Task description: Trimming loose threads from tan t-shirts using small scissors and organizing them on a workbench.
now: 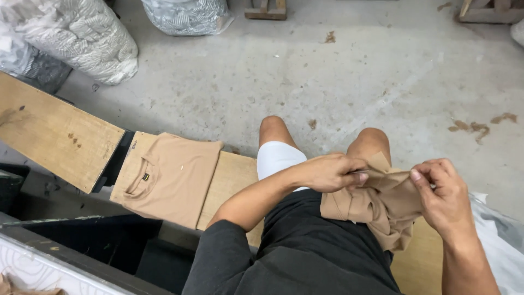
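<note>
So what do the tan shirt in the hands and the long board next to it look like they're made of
The crumpled tan shirt, pinched by the left hand and right hand, looks like soft matte knit cotton: it folds limply. The long pale board seems unfinished wood or plywood, with visible grain and dark stains.

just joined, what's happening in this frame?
A seated person holds a bunched tan shirt over their lap with both hands. The left hand pinches a small thin tool, possibly a thread snip, against the fabric; the right hand has a grip on the cloth edge beside it. A second tan shirt lies folded flat on the wooden bench to the left. Bagged bundles sit on the concrete floor beyond.
</note>
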